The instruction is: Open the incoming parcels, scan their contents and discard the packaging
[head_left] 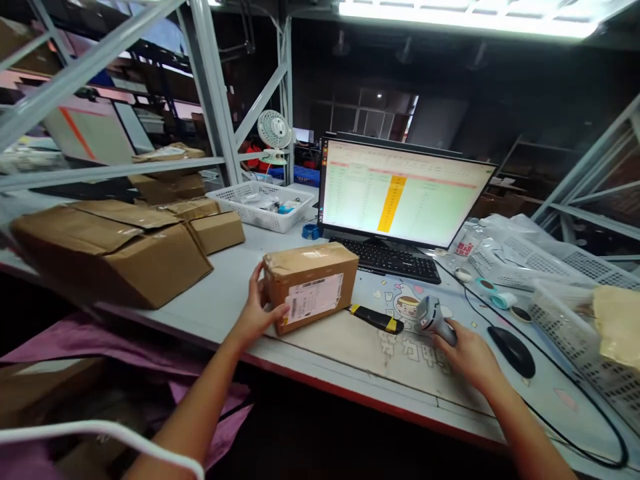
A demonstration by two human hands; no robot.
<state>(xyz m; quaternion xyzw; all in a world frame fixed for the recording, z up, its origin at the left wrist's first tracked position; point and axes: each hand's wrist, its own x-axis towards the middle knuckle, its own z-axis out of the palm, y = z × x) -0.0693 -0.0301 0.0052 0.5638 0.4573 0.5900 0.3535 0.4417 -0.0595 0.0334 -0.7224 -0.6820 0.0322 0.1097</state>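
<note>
A taped cardboard box [320, 267] stands on the desk, its white shipping label [315, 298] facing me. My left hand [260, 303] grips the box's left end, thumb on the front face and fingers round the side. Over the desk mat, my right hand [465, 350] is wrapped round the handle of a grey barcode scanner [434, 317], whose head points up and to the left. Between the box and the scanner lies a black and yellow utility knife [376, 319], touched by neither hand.
A monitor [400, 193] and keyboard [390, 259] stand behind the box. Cardboard boxes [115, 247] crowd the left side. A white basket [265, 205] sits behind. Right of the scanner are a mouse [511, 351], its looping cable, tape rolls [503, 300] and plastic baskets [565, 307].
</note>
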